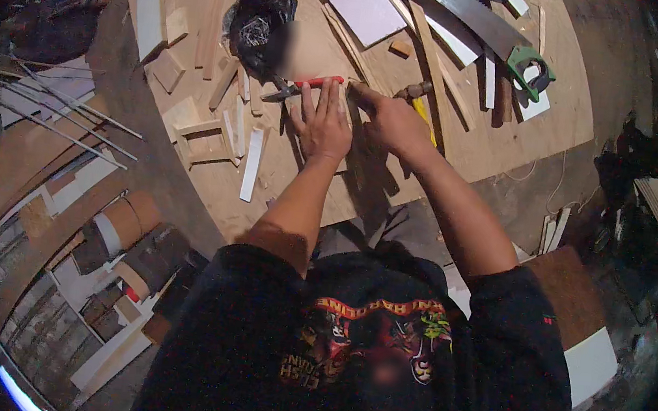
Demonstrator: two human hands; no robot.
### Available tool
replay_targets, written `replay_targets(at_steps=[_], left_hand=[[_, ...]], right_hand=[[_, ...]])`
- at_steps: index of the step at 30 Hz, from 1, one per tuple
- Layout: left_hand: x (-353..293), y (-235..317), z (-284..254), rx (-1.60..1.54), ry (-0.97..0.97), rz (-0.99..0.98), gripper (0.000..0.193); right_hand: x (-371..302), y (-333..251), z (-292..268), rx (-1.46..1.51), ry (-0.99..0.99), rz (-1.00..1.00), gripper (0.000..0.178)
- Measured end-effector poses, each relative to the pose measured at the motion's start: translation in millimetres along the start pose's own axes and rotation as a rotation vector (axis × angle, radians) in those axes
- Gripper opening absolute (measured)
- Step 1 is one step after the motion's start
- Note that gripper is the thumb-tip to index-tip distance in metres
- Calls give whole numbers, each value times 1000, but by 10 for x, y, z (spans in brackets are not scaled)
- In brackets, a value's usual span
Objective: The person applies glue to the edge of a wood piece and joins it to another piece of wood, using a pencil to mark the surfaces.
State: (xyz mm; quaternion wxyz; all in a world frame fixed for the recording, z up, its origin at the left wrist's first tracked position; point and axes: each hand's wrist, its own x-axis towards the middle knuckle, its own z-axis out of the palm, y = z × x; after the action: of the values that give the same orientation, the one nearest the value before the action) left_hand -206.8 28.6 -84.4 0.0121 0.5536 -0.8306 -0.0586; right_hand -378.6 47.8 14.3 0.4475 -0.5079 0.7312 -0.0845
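Note:
My left hand lies flat with its fingers stretched out over a pale piece of wood near the table's front edge. Its fingertips reach a red-handled tool with a metal head, perhaps pliers. To the right, my right hand is closed, its index finger reaching forward toward the left fingertips; whatever it pinches is too small or hidden to make out. Close beside it lies a hammer with a yellow handle. A black plastic bag of nails stands open beyond my left hand.
The plywood table carries a handsaw with a green handle at the far right. A pale pink board and several wood strips lie around. A small wooden frame sits at the left. Thin rods stick out beyond the table's left side.

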Motion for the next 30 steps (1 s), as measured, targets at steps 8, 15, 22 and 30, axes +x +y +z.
replay_targets(at_steps=[8,15,22,30], left_hand=[[-29,-44,-53,50,-51,-9,63],[-22,-16,4,-124,45,30,67],[-38,-20,10,-82,59,-13,77],[-56,-50,8,-125,102,-9,71]], right_hand=[[153,97,-138,-21,166,64,65],[738,488,-221,-260,384,-90,44],[886,578,-332,-352,304,-48,32],[982,533,-63,-511,613,-445,34]])
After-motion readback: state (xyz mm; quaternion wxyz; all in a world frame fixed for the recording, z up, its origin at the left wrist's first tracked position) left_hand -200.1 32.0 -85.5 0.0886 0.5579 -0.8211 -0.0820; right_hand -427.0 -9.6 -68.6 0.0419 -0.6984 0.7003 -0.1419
